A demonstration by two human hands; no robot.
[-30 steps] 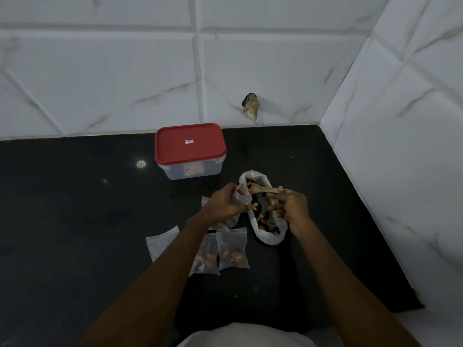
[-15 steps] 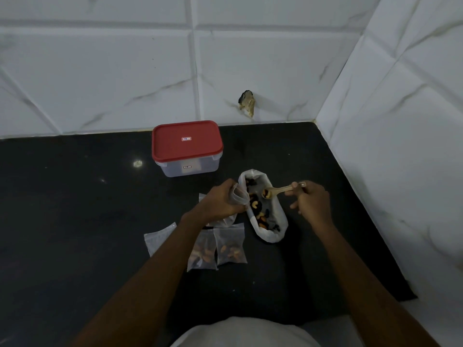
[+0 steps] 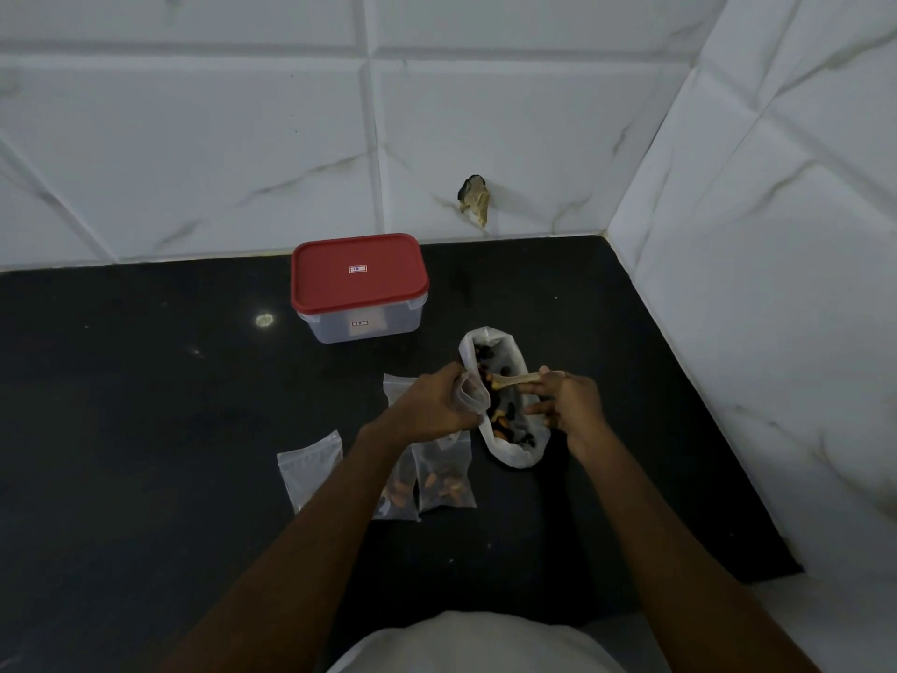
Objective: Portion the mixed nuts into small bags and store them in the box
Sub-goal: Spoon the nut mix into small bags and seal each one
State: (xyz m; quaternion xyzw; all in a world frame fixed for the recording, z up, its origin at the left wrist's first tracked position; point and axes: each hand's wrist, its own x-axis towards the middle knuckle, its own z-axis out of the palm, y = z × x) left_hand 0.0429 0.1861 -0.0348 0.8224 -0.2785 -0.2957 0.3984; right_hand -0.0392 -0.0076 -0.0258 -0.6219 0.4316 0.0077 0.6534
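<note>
**Head view.** We see the left hand [image 3: 432,405] with its fingers curled round a small bag [image 3: 472,395], gripping it so that the mouth gapes toward the right. The right hand [image 3: 570,405] pinches the handle of a wooden spoon [image 3: 517,379] between thumb and forefinger. Its other fingers [image 3: 539,409] are spread and reach out over the large bag [image 3: 515,458].

The spoon's bowl lies just beside the left fingertips, at the mouth of the small bag; we cannot tell whether it carries anything. The mixed nuts [image 3: 505,422] sit in the large bag, below the spoon and between the fingers of the two hands.

Nearer the person than the left fingers, two filled bags [image 3: 444,478] lie flat and side by side on the black counter [image 3: 145,429], one partly hidden by the forearm. An empty bag [image 3: 310,468] lies apart, to their left. We note the corner of a further bag [image 3: 395,386] just behind the left knuckles.

The box [image 3: 364,327] stands beyond the left fingers, well apart from them and near the tiled wall [image 3: 194,138], with its red lid [image 3: 359,274] on. A chipped patch [image 3: 474,199] marks the wall beyond the large bag.
</note>
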